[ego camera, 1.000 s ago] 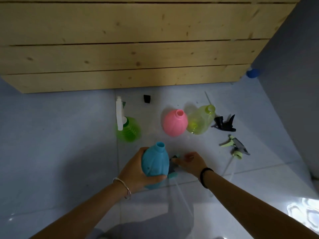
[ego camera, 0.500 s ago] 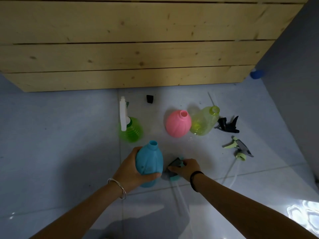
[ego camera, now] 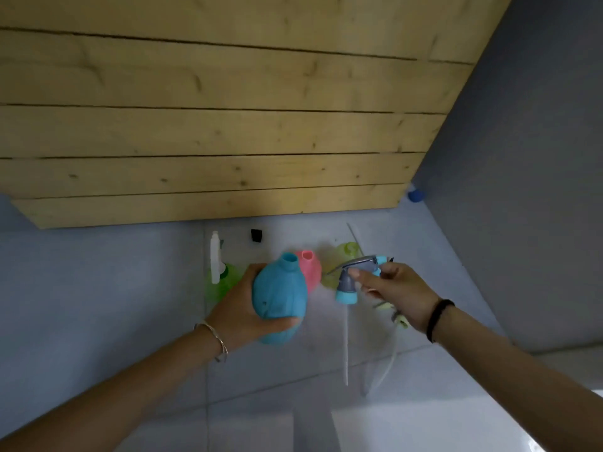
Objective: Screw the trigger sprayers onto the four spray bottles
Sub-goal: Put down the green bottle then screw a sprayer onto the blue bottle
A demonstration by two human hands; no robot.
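– Nearest the camera, what do the hands have?
– Left hand (ego camera: 243,308) has fingers and thumb curled round the belly of the blue bottle (ego camera: 280,298), held clear of the floor (ego camera: 98,305), open neck tipped up and away. Right hand (ego camera: 398,295) pinches the blue-grey trigger sprayer (ego camera: 354,275) by its body, collar down, beside the bottle without touching it. Its dip tube (ego camera: 347,347) hangs straight below.
– Anything hard to make out?
– Under the right wrist a yellow-green sprayer (ego camera: 396,316) lies on the floor, mostly hidden. Behind the hands the pink bottle (ego camera: 310,267), neck open, and a blurred yellow-green bottle (ego camera: 342,256) are partly covered. Left of them the green bottle (ego camera: 223,282) carries a white sprayer (ego camera: 214,259); whether it is screwed tight I cannot tell.
– Farther back?
– Small black piece (ego camera: 256,235) on the floor, then wooden planks (ego camera: 228,132), and a blue cap (ego camera: 415,194) by the wall.
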